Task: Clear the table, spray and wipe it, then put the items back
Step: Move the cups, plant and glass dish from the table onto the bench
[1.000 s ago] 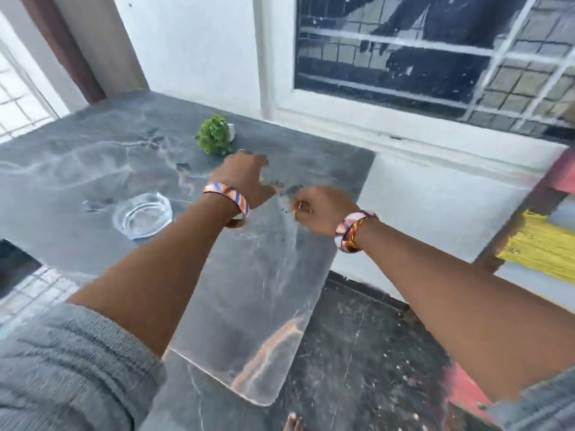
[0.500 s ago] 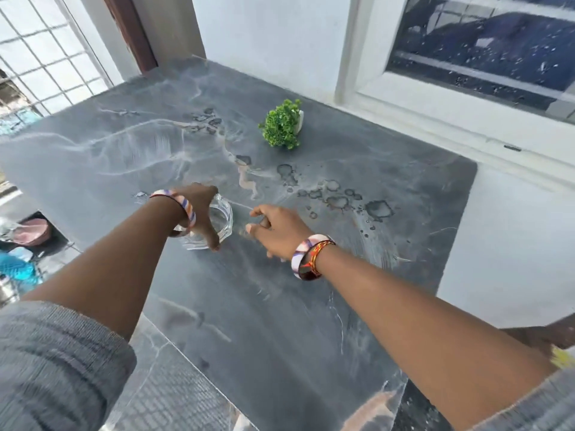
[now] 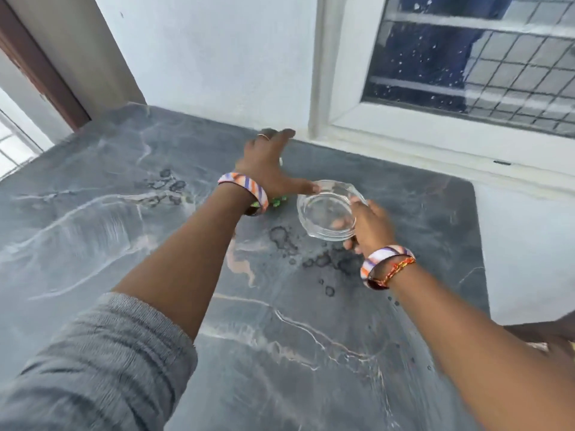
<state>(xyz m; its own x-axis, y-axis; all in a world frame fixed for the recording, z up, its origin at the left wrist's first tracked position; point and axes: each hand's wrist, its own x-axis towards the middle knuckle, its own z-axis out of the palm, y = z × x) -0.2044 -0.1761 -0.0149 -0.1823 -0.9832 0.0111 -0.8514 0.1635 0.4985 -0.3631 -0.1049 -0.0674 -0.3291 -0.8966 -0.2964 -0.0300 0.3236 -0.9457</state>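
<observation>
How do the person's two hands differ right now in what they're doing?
The right hand grips the clear glass bowl by its rim; the left hand is spread open over the small green plant, mostly hiding it. The right wrist also carries a red-orange thread. Both wear striped bangles above the grey marble table.

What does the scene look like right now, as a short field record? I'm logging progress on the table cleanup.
surface: grey marbled stone table, dark wet-looking blotches near its middle
right hand: gripping the clear round glass dish at its near right rim
dish contents: looks empty
left hand: fingers spread, reaching over the small green potted plant, which is mostly hidden beneath it
left hand grasp: cannot tell
wrists: striped orange, purple and white bangles on both
background: white wall, window with grille
</observation>
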